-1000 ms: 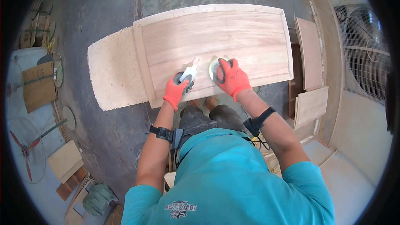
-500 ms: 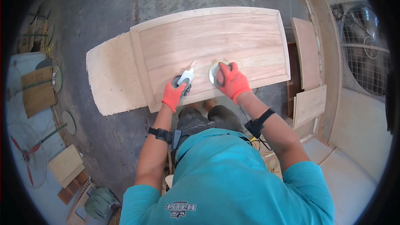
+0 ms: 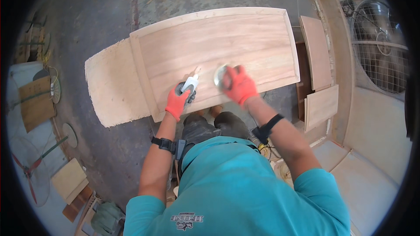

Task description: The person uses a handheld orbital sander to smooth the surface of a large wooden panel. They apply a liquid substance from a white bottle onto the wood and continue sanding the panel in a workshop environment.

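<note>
A pale wooden panel (image 3: 218,39) with a raised frame round its edge lies in front of me. Gloved in red and grey, my left hand (image 3: 180,98) is closed round a white squeeze bottle (image 3: 190,84), whose narrow tip points away from me over the near part of the panel. To its right, my right hand (image 3: 239,86), in a matching glove and blurred by motion, grips a round, pale-rimmed disc-like thing (image 3: 218,76) at the panel's surface. The fingers partly cover that round thing, and its exact kind is unclear.
A rough-edged pale board (image 3: 114,83) extends left from under or beside the panel. Wooden boards (image 3: 321,107) lean along the right side, near a large caged fan (image 3: 379,46). At left are a red-bladed fan (image 3: 28,170) and a cardboard piece (image 3: 35,105).
The scene has shifted slightly left in view. Both hands keep their grips and nearly the same places over the panel; the right hand is now more blurred.
</note>
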`<state>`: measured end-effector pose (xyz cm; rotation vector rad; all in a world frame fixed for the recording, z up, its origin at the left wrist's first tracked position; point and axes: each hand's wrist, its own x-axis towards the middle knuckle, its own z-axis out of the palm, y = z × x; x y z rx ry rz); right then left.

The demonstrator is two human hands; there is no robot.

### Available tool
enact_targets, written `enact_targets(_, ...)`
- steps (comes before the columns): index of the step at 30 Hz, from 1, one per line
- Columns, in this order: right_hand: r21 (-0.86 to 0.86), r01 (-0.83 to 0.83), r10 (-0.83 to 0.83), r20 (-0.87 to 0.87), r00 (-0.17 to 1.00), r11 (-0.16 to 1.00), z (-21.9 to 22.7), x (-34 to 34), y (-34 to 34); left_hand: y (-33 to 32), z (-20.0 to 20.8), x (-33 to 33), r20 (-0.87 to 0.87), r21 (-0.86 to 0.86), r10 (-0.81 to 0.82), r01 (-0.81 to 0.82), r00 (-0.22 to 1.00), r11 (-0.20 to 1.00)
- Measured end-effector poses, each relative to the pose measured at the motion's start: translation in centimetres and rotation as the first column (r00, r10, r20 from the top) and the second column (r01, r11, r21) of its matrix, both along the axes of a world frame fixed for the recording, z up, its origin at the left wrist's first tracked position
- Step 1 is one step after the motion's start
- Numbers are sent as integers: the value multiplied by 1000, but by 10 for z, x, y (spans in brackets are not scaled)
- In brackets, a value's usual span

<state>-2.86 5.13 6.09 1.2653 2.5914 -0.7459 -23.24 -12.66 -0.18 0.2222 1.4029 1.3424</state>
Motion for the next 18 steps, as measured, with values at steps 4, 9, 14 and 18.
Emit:
enact_targets(4,-33,-182,180,-42,983,983,-2,-1,-36,-6,-7,-4,25,-7,-6,6,1000,1000)
enact_targets(9,18,192,-192,19,981,981,3,63,45,1,6,-2,-35,-41,-34,33,999,999)
enact_targets(14,226,536,-552,7,834,813,-16,116,115,0,-6,-4,73,-5,2,-1,997,1000)
enact_targets(18,67,439,-439,-10,898,896,0,61,74,-1,-10,-6,59,-23,-12,14,998,1000)
